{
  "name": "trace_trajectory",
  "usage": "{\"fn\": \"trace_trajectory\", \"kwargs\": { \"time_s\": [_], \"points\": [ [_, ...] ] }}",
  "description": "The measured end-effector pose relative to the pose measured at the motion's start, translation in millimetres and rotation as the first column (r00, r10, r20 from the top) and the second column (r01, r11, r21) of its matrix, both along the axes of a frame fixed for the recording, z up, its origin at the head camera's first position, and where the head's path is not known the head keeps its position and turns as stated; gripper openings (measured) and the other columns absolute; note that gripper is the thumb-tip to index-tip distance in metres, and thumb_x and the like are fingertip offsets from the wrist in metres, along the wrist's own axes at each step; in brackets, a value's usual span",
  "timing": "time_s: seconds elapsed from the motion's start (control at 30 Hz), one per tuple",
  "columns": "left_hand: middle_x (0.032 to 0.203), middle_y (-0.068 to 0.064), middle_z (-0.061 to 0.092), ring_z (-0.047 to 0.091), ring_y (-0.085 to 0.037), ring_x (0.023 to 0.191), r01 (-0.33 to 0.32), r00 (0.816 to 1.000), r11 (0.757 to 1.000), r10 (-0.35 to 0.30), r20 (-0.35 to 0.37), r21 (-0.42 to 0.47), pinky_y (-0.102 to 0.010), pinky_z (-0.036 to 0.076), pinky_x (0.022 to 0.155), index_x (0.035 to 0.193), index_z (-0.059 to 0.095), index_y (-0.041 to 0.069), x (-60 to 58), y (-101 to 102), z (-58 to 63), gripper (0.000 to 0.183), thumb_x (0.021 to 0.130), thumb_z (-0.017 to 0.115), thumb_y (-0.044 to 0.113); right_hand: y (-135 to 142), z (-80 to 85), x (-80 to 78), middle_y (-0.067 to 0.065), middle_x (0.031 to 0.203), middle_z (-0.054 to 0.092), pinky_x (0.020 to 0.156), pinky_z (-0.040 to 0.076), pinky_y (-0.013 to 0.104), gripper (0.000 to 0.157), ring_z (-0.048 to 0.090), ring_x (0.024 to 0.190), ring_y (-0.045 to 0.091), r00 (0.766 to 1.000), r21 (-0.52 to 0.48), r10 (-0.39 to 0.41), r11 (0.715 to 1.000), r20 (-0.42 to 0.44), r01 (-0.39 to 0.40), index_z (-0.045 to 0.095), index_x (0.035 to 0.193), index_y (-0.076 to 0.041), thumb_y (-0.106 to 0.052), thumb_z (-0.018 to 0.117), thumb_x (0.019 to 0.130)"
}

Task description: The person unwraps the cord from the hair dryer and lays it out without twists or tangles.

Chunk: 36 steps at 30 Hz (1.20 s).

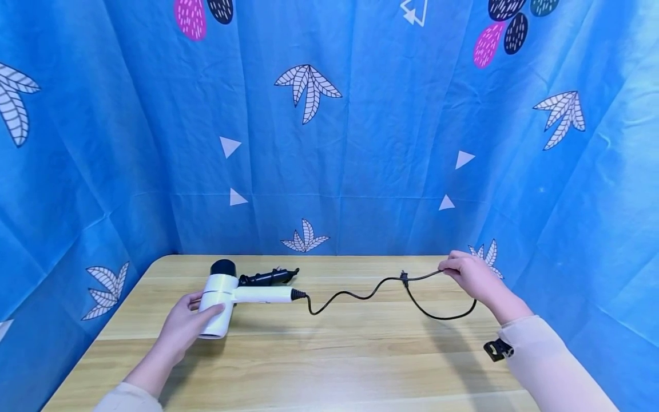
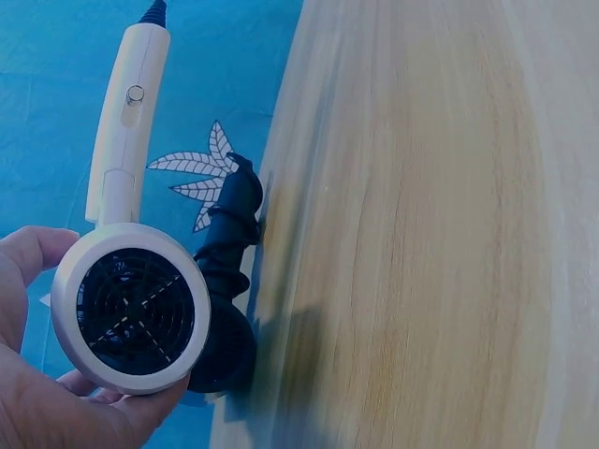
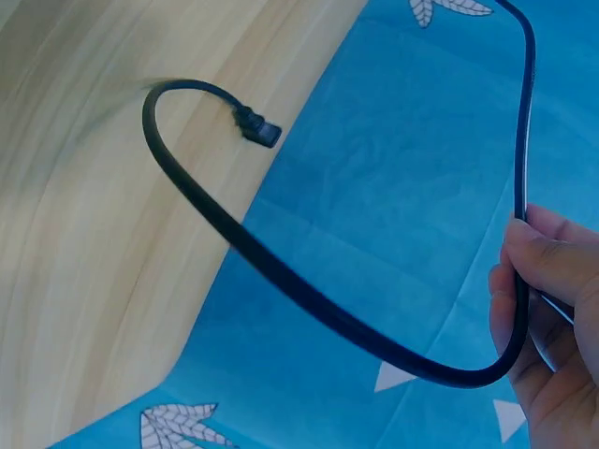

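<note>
My left hand [image 1: 179,327] grips the body of a white hair dryer [image 1: 262,294] above the left of the table; its handle points right. The left wrist view shows the dryer's round grille [image 2: 136,309] and a button [image 2: 136,94] on the handle. Between thumb and fingers, my right hand [image 1: 469,276] pinches the dryer's black cord [image 1: 355,296], raised at the right. Past this hand the cord loops back to its plug [image 3: 259,129]. Behind the white dryer is a black hair dryer [image 2: 225,341], its cord wound round its handle [image 1: 265,278], partly hidden.
The wooden table [image 1: 355,360] spreads under both hands. Blue patterned curtains [image 1: 386,143] hang behind it and along both sides, close to its edges. A black clip [image 1: 498,349] is at the right sleeve.
</note>
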State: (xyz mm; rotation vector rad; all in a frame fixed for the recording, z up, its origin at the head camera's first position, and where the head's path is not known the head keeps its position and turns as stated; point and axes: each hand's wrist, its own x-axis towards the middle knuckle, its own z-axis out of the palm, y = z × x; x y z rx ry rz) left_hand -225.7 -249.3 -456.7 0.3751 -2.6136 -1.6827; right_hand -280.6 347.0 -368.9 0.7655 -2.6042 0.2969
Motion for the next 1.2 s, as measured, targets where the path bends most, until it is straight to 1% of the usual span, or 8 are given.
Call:
{"fn": "trace_trajectory", "kwargs": {
  "time_s": [0.2, 0.3, 0.43, 0.53, 0.6, 0.77, 1.0, 1.2],
  "points": [
    [0.144, -0.031, 0.038, 0.047, -0.043, 0.124, 0.001, 1.0, 1.0, -0.001, 0.008, -0.003, -0.041, 0.054, 0.091, 0.152, 0.023, -0.009, 1.0, -5.3, 0.9, 0.097, 0.09, 0.071, 0.047, 5.3, 1.1, 2.4, -0.006, 0.077, 0.058, 0.061, 0.049, 0.029, 0.015, 0.055, 0.07, 0.011, 1.0, 0.035, -0.004, 0.999, 0.022, 0.003, 0.078, 0.09, -0.007, 0.006, 0.074, 0.084],
    [0.144, -0.031, 0.037, 0.046, -0.043, 0.125, 0.005, 1.0, 1.0, -0.005, 0.018, -0.001, -0.039, 0.054, 0.089, 0.152, 0.022, -0.01, 2.1, -9.2, 2.3, 0.097, 0.09, 0.071, 0.048, 7.6, 2.8, 5.1, -0.007, 0.078, 0.058, 0.062, 0.05, 0.031, 0.016, 0.056, 0.072, 0.012, 1.0, 0.062, -0.018, 0.998, 0.021, 0.017, 0.078, 0.091, -0.008, 0.006, 0.074, 0.084],
    [0.144, -0.031, 0.038, 0.047, -0.042, 0.124, 0.008, 1.0, 1.0, -0.008, 0.013, -0.011, -0.03, 0.054, 0.083, 0.152, 0.022, -0.01, 4.5, -15.9, 2.6, 0.097, 0.091, 0.071, 0.047, 8.4, 7.7, 7.7, -0.007, 0.078, 0.057, 0.062, 0.049, 0.032, 0.015, 0.055, 0.072, 0.012, 0.999, 0.09, -0.034, 0.995, 0.024, 0.032, 0.078, 0.093, -0.008, 0.004, 0.073, 0.086],
    [0.144, -0.031, 0.038, 0.048, -0.042, 0.123, 0.006, 1.0, 1.0, -0.006, 0.008, -0.02, -0.027, 0.054, 0.08, 0.152, 0.022, -0.011, 5.1, -20.4, 2.9, 0.097, 0.091, 0.071, 0.047, 8.8, 10.2, 9.0, -0.007, 0.078, 0.057, 0.061, 0.049, 0.031, 0.015, 0.054, 0.071, 0.011, 0.999, 0.101, -0.04, 0.994, 0.021, 0.038, 0.078, 0.094, -0.009, 0.003, 0.073, 0.086],
    [0.144, -0.032, 0.038, 0.048, -0.042, 0.123, 0.007, 1.0, 1.0, -0.007, 0.013, -0.025, -0.029, 0.055, 0.08, 0.152, 0.022, -0.011, 4.9, -23.5, 4.0, 0.098, 0.09, 0.071, 0.048, 9.3, 10.6, 9.8, -0.007, 0.077, 0.056, 0.06, 0.048, 0.031, 0.015, 0.053, 0.071, 0.011, 0.999, 0.106, -0.043, 0.994, 0.016, 0.041, 0.078, 0.093, -0.009, 0.003, 0.074, 0.086],
    [0.146, -0.033, 0.035, 0.047, -0.044, 0.124, 0.007, 1.0, 0.999, -0.007, 0.023, -0.036, -0.032, 0.056, 0.082, 0.152, 0.02, -0.011, 6.1, -32.2, 6.3, 0.1, 0.091, 0.07, 0.05, 10.8, 8.7, 11.5, -0.008, 0.075, 0.052, 0.06, 0.047, 0.03, 0.016, 0.051, 0.069, 0.01, 0.999, 0.116, -0.047, 0.992, -0.006, 0.047, 0.078, 0.09, -0.011, 0.004, 0.075, 0.084],
    [0.145, -0.033, 0.036, 0.045, -0.042, 0.124, -0.021, 1.0, 0.998, 0.022, 0.01, -0.062, -0.019, 0.05, 0.073, 0.152, 0.021, -0.012, 10.1, -44.1, 7.5, 0.102, 0.09, 0.07, 0.053, 13.1, 3.9, 13.4, -0.009, 0.075, 0.053, 0.06, 0.048, 0.03, 0.017, 0.051, 0.069, 0.01, 0.999, 0.114, -0.03, 0.993, -0.031, 0.034, 0.077, 0.089, -0.01, 0.006, 0.077, 0.082],
    [0.146, -0.034, 0.034, 0.043, -0.044, 0.125, -0.018, 1.0, 0.997, 0.019, 0.022, -0.069, -0.017, 0.048, 0.071, 0.152, 0.019, -0.013, 12.3, -55.7, 10.0, 0.102, 0.091, 0.067, 0.053, 14.2, 0.6, 14.9, -0.01, 0.075, 0.053, 0.061, 0.048, 0.031, 0.018, 0.052, 0.07, 0.01, 0.999, 0.11, -0.038, 0.993, -0.008, 0.038, 0.077, 0.089, -0.011, 0.006, 0.075, 0.083]
  ]
}}
